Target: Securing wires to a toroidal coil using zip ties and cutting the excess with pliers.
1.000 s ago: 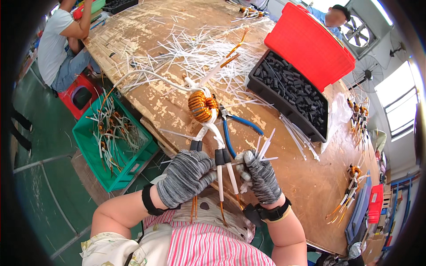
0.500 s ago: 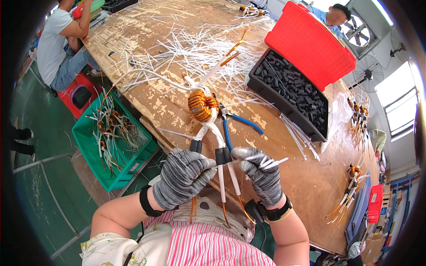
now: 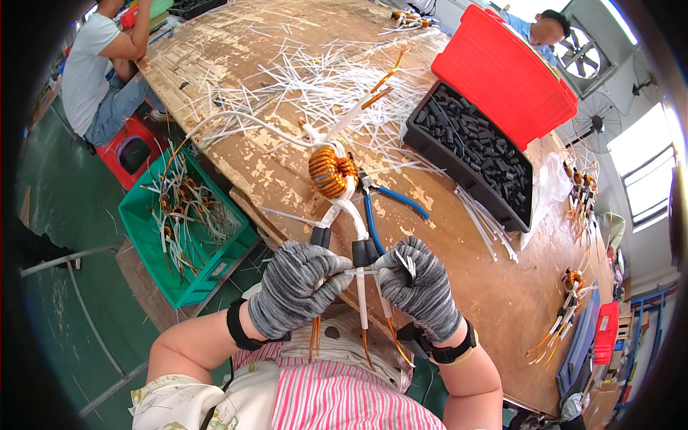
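A copper-wound ring coil (image 3: 330, 174) lies at the table's near edge, its white-sleeved leads running toward me. Black tubes (image 3: 360, 252) sit on the leads. Across the leads just below these tubes stretches a white cable tie (image 3: 360, 271). My gloved left hand (image 3: 297, 290) is closed in a pinch at its left end, over some of the leads. On the other side my gloved right hand (image 3: 421, 290) pinches the tie, with white ends poking up between its fingers. Whether the tie is looped fully around the leads is hidden. Blue-handled cutting pliers (image 3: 369, 215) lie beside the coil.
Loose white cable ties (image 3: 322, 82) are heaped across the table. A black bin of black tubes (image 3: 466, 143) stands right, a red bin (image 3: 509, 72) behind it. More coils lie at the right edge (image 3: 573, 279) and in a green crate (image 3: 197, 287) at left. Two people sit farther off.
My right hand has turned and come slightly down, its fingers curling closer. The white ends in it now point up instead of out to the right. My left hand stays nearly in place.
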Available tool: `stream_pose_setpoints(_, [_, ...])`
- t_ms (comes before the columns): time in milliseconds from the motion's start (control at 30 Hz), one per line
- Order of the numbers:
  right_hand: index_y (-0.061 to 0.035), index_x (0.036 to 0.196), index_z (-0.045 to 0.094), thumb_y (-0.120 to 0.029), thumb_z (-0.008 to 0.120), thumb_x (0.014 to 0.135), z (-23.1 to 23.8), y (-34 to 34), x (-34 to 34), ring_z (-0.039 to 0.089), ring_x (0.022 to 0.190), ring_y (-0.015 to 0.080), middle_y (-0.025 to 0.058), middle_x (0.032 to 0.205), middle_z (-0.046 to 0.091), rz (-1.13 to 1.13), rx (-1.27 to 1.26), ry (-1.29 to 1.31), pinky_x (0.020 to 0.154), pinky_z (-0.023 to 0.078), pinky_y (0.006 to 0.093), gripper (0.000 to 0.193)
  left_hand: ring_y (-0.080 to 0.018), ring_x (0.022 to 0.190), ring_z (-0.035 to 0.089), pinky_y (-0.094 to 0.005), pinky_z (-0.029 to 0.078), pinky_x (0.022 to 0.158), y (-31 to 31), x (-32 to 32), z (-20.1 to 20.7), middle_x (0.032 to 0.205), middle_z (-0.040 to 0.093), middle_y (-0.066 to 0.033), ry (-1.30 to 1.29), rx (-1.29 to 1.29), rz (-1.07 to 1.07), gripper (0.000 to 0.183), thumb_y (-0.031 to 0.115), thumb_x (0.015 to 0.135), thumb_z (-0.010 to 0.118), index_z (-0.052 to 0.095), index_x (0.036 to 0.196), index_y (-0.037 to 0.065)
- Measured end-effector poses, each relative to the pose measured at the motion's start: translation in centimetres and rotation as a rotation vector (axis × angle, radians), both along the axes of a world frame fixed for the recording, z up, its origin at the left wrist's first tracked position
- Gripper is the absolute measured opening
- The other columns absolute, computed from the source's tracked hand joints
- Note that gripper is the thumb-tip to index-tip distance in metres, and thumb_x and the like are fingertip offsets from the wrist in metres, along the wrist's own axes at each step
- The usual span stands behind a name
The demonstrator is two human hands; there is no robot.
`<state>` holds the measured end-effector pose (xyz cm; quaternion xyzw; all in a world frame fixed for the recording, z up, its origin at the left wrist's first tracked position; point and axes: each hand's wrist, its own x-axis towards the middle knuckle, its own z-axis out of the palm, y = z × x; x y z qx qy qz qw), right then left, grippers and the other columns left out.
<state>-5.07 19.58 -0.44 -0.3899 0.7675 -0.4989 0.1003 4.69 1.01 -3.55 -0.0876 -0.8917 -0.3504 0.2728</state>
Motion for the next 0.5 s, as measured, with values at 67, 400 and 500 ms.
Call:
stream_pose_setpoints(67, [-0.0008,0.082,0.061,0.008,0.061,0.072,-0.04,0.14,0.23,0.058,0.074,0.0176,0.0074,0.078,0.055,-0.032,-0.009,-0.083,0.067,0.047,0.0270,0.013,-0.0252,0.073,0.059,-0.0373,0.043,0.067,0.06,0.00,0.05,0.079,0.061,-0.0048,0.002,0.003,0.002,0.017,0.019,0.075,0.069,0.066,0.089,0.010])
stream_pose_setpoints(400, [-0.0015,0.081,0.060,0.001,0.063,0.072,-0.01,-0.18,0.40,0.051,0.066,0.0264,0.0119,0.073,0.052,-0.064,-0.038,-0.174,0.061,0.044,0.0309,0.010,-0.0232,0.073,0.059,-0.0361,0.043,0.066,-0.19,-0.18,0.23,0.080,0.062,-0.0034,0.038,-0.046,-0.029,0.019,0.019,0.074,0.069,0.067,0.091,0.011])
stream_pose_setpoints(500, [-0.0016,0.081,0.059,0.000,0.063,0.073,-0.06,0.05,0.22,0.052,0.066,0.0267,0.0123,0.074,0.052,-0.068,-0.007,-0.163,0.060,0.044,0.0313,0.009,-0.0227,0.073,0.059,-0.0361,0.043,0.066,-0.19,-0.13,0.36,0.080,0.062,-0.0029,0.049,-0.050,-0.022,0.020,0.019,0.074,0.069,0.066,0.092,0.011])
